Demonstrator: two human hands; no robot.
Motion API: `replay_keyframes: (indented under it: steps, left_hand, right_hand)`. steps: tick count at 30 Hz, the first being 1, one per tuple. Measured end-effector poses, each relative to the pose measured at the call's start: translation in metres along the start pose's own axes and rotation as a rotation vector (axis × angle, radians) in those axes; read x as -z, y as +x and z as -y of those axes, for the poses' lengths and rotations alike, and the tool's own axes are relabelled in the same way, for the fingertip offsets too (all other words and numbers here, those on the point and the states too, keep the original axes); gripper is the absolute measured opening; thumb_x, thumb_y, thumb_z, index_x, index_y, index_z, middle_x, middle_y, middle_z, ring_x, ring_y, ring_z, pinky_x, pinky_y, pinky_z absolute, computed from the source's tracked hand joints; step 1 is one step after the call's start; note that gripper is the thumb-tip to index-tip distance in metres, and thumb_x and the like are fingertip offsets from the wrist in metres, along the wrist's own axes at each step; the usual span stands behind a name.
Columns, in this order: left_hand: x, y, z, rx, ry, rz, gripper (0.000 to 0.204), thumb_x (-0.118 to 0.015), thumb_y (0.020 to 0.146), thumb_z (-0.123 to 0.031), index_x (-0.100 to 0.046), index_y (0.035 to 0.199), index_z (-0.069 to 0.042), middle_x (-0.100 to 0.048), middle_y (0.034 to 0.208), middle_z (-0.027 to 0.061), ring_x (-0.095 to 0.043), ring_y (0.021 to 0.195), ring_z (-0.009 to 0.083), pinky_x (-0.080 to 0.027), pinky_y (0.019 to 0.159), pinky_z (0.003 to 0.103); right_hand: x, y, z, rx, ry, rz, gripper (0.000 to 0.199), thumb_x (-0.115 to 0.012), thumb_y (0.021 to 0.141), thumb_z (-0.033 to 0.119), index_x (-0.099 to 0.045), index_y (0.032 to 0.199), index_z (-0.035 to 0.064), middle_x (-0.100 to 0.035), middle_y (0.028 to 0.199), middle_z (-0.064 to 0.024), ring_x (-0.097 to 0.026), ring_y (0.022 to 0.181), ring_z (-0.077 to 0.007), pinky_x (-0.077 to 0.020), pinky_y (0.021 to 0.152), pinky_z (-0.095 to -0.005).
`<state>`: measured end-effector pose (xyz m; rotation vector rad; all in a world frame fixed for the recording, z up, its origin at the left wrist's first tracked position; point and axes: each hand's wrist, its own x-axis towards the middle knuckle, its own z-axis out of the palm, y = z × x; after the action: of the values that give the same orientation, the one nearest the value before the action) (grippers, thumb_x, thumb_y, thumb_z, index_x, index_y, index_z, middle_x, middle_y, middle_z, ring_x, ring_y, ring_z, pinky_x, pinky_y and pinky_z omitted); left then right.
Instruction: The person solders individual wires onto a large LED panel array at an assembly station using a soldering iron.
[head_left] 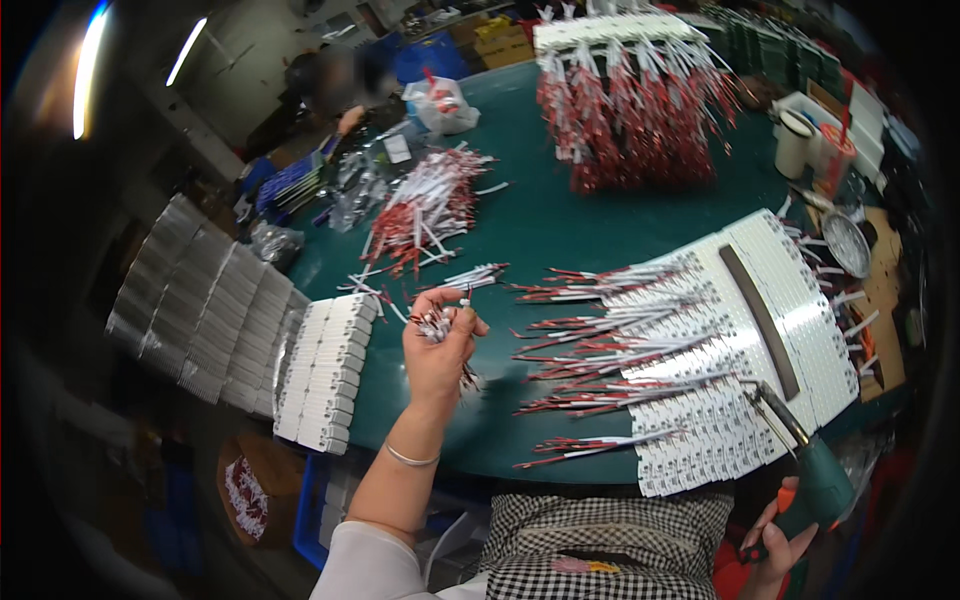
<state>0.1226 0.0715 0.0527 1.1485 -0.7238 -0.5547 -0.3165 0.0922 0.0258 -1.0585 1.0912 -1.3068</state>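
Observation:
My left hand (437, 355) is closed round a bunch of short red-and-white wires (433, 324), with one white end pinched up at the fingertips. It hovers over the green tabletop, left of a panel of white strips (690, 455). My right hand (785, 545) grips a green pistol-shaped soldering gun (825, 478) at the lower right. The gun's thin metal tip points up and left, over the panel's lower right part. Rows of red-and-white wires (590, 398) lie with their white ends on the strips and their red ends reaching left. A dark bar (762, 325) rests across the panel.
A loose heap of wires (425, 205) lies beyond my left hand. To the left are stacked white strips (322, 375) and clear plastic trays (205, 300). Another wired panel (620, 32) stands at the back, wires hanging. A co-worker's hand (351, 120) shows behind. Containers (793, 145) stand far right.

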Motion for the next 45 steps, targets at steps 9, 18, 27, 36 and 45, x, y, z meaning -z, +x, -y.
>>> replay_keyframes:
  steps: [9,18,27,36,45]
  left_hand:
    - [-0.075,-0.045,-0.013,-0.54,0.783,0.662,0.026,-0.072,0.067,0.001,-0.071,0.093,-0.003,-0.063,0.071,0.007,-0.059,0.059,0.0175,-0.045,0.052,0.027]
    - [-0.124,-0.07,0.028,-0.804,0.812,1.153,0.034,-0.061,0.07,-0.007,-0.067,0.103,-0.005,-0.043,0.064,0.0012,-0.048,0.05,0.013,-0.038,0.041,0.029]
    - [-0.13,-0.075,0.048,-0.71,0.829,1.12,0.04,-0.062,0.066,-0.005,-0.065,0.106,-0.002,-0.047,0.068,0.0027,-0.05,0.052,0.0146,-0.04,0.042,0.029]
    - [-0.126,-0.073,0.055,-0.63,0.711,1.084,0.043,-0.063,0.062,-0.001,-0.064,0.105,-0.001,-0.049,0.07,0.0039,-0.052,0.053,0.0161,-0.041,0.043,0.029]
    - [-0.127,-0.072,0.055,-0.619,0.681,1.087,0.041,-0.063,0.063,-0.001,-0.064,0.105,0.0,-0.047,0.068,0.0044,-0.051,0.052,0.0165,-0.04,0.042,0.03]
  right_hand:
    - [0.019,-0.008,-0.004,0.07,0.027,0.05,0.063,-0.068,0.071,0.008,-0.039,0.124,-0.0117,-0.056,0.07,-0.0147,-0.055,0.046,-0.0165,-0.0478,0.039,-0.024]
    - [0.035,-0.029,0.01,-0.1,0.016,0.032,0.066,-0.073,0.067,0.004,-0.042,0.123,-0.0154,-0.055,0.114,-0.0223,-0.059,0.054,-0.019,-0.0508,0.039,-0.0263]
    - [0.024,-0.036,0.014,-0.28,-0.014,-0.076,0.061,-0.075,0.064,0.003,-0.052,0.118,-0.0124,-0.056,0.112,-0.0205,-0.061,0.061,-0.0206,-0.0518,0.048,-0.0266]
    - [0.009,-0.025,0.012,-0.366,-0.103,0.004,0.072,-0.076,0.061,0.009,-0.047,0.126,-0.0056,-0.059,0.108,-0.0149,-0.062,0.065,-0.0208,-0.0516,0.055,-0.0292]
    - [0.004,-0.02,0.009,-0.37,-0.091,0.076,0.07,-0.074,0.063,0.007,-0.047,0.126,-0.0044,-0.061,0.099,-0.0141,-0.061,0.071,-0.0234,-0.0517,0.062,-0.0332]
